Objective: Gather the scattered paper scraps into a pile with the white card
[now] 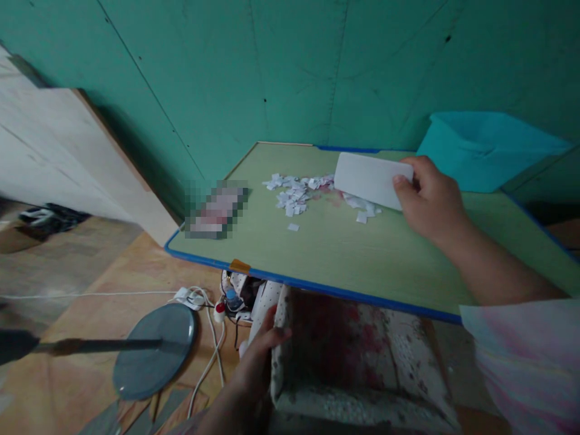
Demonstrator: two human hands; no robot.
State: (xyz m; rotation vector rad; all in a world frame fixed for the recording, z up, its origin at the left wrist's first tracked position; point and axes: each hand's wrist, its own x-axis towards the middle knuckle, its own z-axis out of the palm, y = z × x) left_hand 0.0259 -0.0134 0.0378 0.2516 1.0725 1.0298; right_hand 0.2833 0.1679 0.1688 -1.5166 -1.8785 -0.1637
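My right hand [428, 196] is closed around the right end of a flat white rectangular case [369, 180], thumb on top. The case is tilted over the table, and what lies under it is partly hidden. Small white paper pieces [293, 196] are heaped to its left, and a few more lie just below it. Under the table's front edge, my left hand [259, 356] grips the left wall of an open, spotted cloth-covered box [357, 409], its thumb over the rim. Reddish patches show inside this box.
The pale green table [254, 248] has blue-taped edges and stands against a green wall [299, 72]. At the back right is a turquoise bin [475, 160]; a blurred-out flat item [217, 211] lies at the left. Cables and a round grey stand base [154, 350] occupy the floor.
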